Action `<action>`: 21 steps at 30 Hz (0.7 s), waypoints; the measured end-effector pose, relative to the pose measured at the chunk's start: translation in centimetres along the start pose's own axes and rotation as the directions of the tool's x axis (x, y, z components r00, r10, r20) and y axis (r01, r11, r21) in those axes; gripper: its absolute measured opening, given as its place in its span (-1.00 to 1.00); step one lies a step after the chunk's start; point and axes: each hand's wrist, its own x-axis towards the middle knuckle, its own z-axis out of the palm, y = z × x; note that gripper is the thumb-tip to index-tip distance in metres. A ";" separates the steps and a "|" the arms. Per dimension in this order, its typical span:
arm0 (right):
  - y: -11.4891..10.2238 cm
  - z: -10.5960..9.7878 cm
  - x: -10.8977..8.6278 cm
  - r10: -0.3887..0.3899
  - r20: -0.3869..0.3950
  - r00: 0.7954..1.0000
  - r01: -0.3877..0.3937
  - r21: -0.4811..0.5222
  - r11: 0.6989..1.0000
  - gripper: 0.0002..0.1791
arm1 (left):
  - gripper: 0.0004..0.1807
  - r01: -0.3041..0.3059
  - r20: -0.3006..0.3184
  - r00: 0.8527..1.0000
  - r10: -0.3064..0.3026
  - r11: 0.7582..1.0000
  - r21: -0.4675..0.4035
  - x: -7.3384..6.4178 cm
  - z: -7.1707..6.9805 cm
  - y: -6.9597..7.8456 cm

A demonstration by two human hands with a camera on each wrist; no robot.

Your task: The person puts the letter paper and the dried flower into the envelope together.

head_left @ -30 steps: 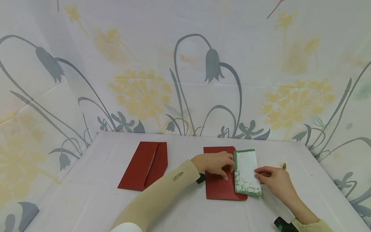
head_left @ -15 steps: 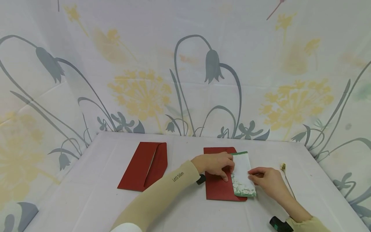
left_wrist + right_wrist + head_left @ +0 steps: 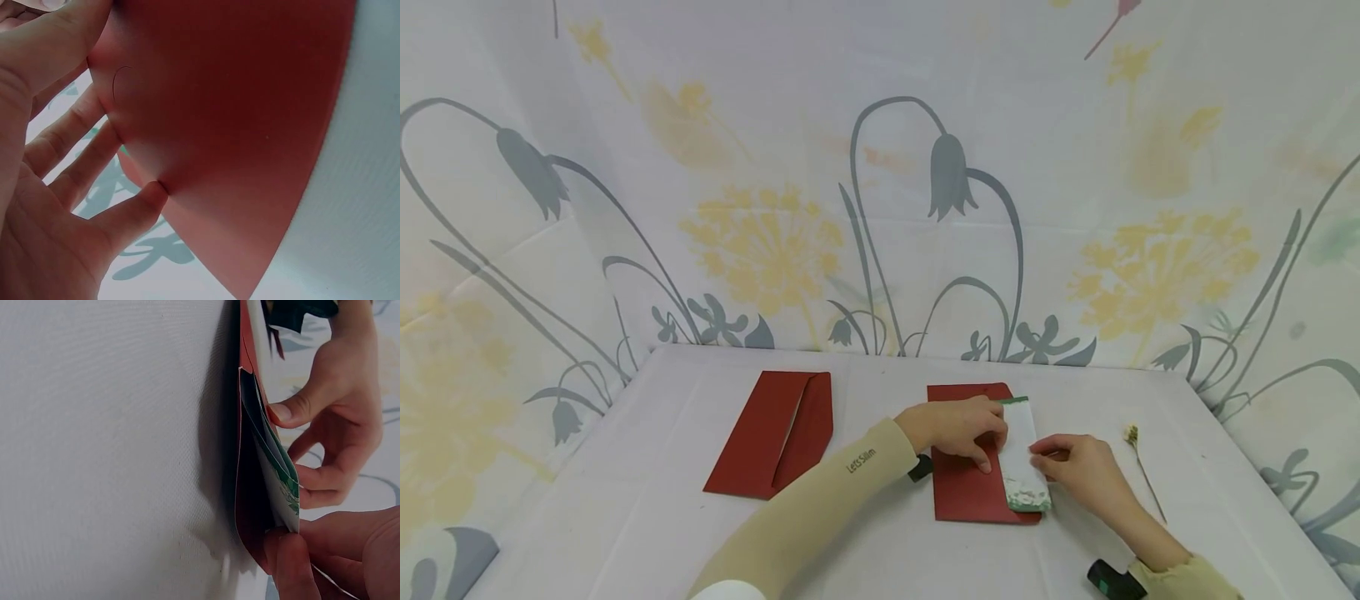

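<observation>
A red envelope lies on the white-covered table, its open side facing right. My left hand holds it from above, fingertips at the lifted upper layer along the mouth. The left wrist view has the fingers dimpling the red paper. A white card with a green floral border sits partly inside the envelope. At the card's outer edge, my right hand pinches it between thumb and fingers. Seen from the right wrist, the card is slightly bowed within the gaping envelope; its inner part is hidden.
Another red envelope, with its flap side up, lies to the left, beyond the left forearm. Right of the right hand is a dried flower on a thin stem. A flower-printed cloth hangs behind the table.
My right hand has moved left with the card, sliding it deeper into the envelope, so less of it shows. The dried flower has come into fuller view. The left hand stays in place.
</observation>
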 end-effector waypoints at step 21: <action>-0.6 2.0 1.2 -0.007 0.071 0.997 0.002 0.067 0.998 -0.85 | -0.75 -0.014 -0.026 1.000 0.013 1.000 -0.015 0.0 0.0 0.0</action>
